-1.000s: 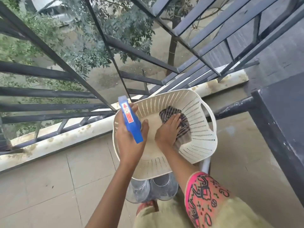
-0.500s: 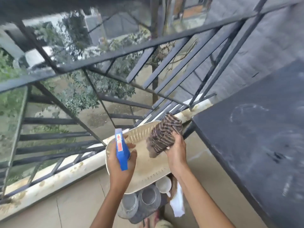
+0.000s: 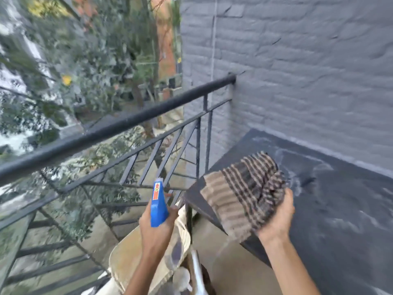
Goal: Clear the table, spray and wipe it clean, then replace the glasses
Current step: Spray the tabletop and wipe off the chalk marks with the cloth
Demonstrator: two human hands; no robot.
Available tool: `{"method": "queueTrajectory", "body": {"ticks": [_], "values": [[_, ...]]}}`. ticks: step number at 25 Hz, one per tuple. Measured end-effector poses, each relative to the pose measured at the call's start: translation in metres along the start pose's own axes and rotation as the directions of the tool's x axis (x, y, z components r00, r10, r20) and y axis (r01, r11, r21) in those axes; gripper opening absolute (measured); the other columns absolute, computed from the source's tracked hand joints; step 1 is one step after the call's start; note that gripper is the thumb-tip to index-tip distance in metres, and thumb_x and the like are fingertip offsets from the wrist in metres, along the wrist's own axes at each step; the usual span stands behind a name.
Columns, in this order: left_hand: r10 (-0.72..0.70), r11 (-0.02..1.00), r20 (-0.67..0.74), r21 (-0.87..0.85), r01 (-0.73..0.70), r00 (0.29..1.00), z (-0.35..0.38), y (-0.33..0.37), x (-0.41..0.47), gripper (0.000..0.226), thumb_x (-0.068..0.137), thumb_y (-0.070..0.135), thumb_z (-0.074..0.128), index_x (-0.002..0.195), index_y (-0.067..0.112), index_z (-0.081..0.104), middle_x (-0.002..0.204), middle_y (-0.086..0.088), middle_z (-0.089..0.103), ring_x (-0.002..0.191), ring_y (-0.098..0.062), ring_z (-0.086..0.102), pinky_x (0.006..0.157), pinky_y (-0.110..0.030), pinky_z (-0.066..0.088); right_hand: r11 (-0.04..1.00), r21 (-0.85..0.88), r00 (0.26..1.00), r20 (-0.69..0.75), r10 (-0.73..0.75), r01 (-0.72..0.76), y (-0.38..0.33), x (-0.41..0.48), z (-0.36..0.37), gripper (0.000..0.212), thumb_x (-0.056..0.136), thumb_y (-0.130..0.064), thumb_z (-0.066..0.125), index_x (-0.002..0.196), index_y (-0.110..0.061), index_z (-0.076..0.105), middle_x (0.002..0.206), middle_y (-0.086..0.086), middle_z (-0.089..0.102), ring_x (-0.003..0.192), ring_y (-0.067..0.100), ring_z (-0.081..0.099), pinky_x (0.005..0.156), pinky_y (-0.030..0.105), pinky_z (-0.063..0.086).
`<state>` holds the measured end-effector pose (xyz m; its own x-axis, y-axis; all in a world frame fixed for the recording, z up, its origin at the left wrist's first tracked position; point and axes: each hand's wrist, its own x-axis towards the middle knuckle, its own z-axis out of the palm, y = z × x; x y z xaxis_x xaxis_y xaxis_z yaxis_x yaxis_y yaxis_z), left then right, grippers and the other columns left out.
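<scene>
My left hand (image 3: 156, 229) grips a blue spray bottle (image 3: 157, 204) upright, just left of the table's near corner. My right hand (image 3: 277, 216) holds a bunched brown striped cloth (image 3: 246, 188) above the left end of the dark table (image 3: 331, 209). The tabletop carries pale smears and ring marks and nothing stands on it. A cream perforated basket (image 3: 125, 258) sits low beneath my left hand. Below it the glasses (image 3: 180, 277) show only as blurred shapes.
A black metal railing (image 3: 119, 128) runs along the left, close to the table's end. A grey brick wall (image 3: 297, 71) backs the table. Tiled floor (image 3: 223, 252) lies between the basket and the table edge.
Both hands have risen out of the basket. The cloth came out with my right hand and now hangs over the table's left end. The view has swung up and right.
</scene>
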<state>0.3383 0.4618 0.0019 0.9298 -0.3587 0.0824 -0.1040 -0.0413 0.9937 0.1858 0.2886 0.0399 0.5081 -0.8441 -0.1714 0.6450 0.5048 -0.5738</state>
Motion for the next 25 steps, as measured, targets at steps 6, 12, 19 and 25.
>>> {"method": "queueTrajectory", "body": {"ticks": [6, 12, 19, 25], "values": [[-0.037, 0.998, 0.180, 0.048, 0.029, 0.983, 0.060, 0.007, -0.036, 0.022, 0.076, -0.003, 0.066, 0.067, 0.015, 0.060, 0.047, 0.004, 0.057, 0.045, -0.006, 0.049, 0.043, -0.009, 0.038, 0.999, 0.037, 0.984, -0.174, 0.036, -0.030, -0.048, -0.017, -0.060, 0.061, 0.094, -0.052, 0.027, 0.091, -0.017, 0.077, 0.098, 0.013, 0.073, 0.087, 0.029, 0.071, 0.068, 0.043, 0.058], [-0.083, 0.994, 0.201, 0.086, 0.067, 0.976, 0.121, 0.001, -0.050, 0.012, 0.082, 0.015, 0.070, 0.086, 0.024, 0.064, 0.069, -0.006, 0.062, 0.058, -0.018, 0.054, 0.053, -0.019, 0.044, 0.990, 0.021, 0.970, -0.197, 0.143, -0.141, -0.092, -0.003, -0.113, 0.079, 0.076, -0.076, 0.042, 0.112, -0.009, 0.064, 0.107, 0.019, 0.070, 0.096, 0.036, 0.068, 0.081, 0.047, 0.052], [-0.279, 0.923, 0.120, 0.308, 0.232, 0.953, 0.172, -0.019, -0.050, 0.028, 0.076, 0.031, 0.075, 0.078, 0.017, 0.051, 0.062, -0.006, 0.054, 0.052, -0.019, 0.052, 0.055, -0.028, 0.042, 0.985, -0.095, 0.983, -0.125, 0.134, -0.146, -0.147, 0.044, -0.132, 0.032, 0.075, -0.043, 0.064, 0.077, -0.014, 0.077, 0.088, 0.009, 0.074, 0.081, 0.026, 0.072, 0.068, 0.038, 0.058], [-0.397, 0.849, -0.004, 0.377, 0.369, 0.918, 0.179, -0.035, -0.055, 0.030, 0.074, 0.028, 0.076, 0.069, 0.020, 0.048, 0.037, 0.007, 0.053, 0.030, -0.004, 0.048, 0.046, -0.022, 0.040, 0.972, -0.127, 0.978, -0.085, 0.188, -0.198, -0.160, 0.077, -0.129, 0.031, 0.081, -0.042, 0.062, 0.079, -0.016, 0.078, 0.089, 0.006, 0.075, 0.081, 0.023, 0.072, 0.073, 0.039, 0.056]]}}
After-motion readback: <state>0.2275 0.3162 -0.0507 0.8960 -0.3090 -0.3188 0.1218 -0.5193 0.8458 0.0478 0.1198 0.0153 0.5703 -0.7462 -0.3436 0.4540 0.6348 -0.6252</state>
